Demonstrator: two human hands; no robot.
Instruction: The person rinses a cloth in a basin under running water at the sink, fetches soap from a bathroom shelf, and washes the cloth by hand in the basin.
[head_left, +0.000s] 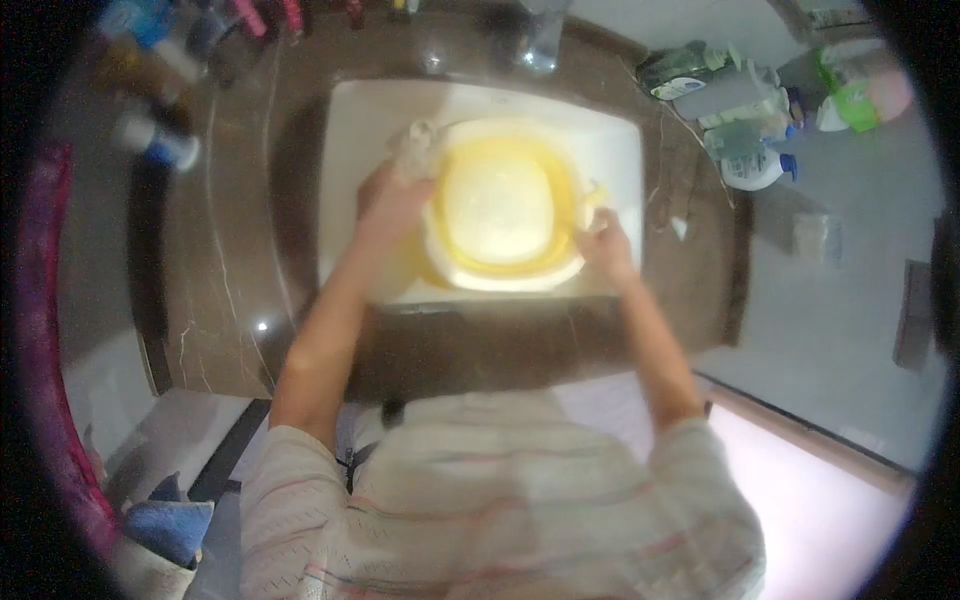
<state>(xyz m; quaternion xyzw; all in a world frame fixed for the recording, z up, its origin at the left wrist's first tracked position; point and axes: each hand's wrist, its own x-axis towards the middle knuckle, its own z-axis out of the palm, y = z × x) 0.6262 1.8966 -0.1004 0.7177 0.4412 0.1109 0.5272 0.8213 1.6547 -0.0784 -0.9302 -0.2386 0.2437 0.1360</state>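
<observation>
A yellow and white basin (564, 185) stands in the white sink (345, 115). My right hand (605, 245) is closed around the yellow-white grip at the basin's right side. On the opposite side, my left hand (395, 205) reaches the left rim with its fingers closed against it. Just beyond my left fingers is a crumpled greyish-beige thing (416, 148), too blurred to name. Motion smears both hands, and their fingertips are partly hidden. The basin's pale inside is overexposed, so its contents do not show.
Brown marble counter (230, 250) surrounds the sink. Several bottles stand at the right, among them a white bottle with a blue pump (755, 170). A clear glass vessel (540, 45) is behind the sink. A white and blue container (160, 142) lies at the left.
</observation>
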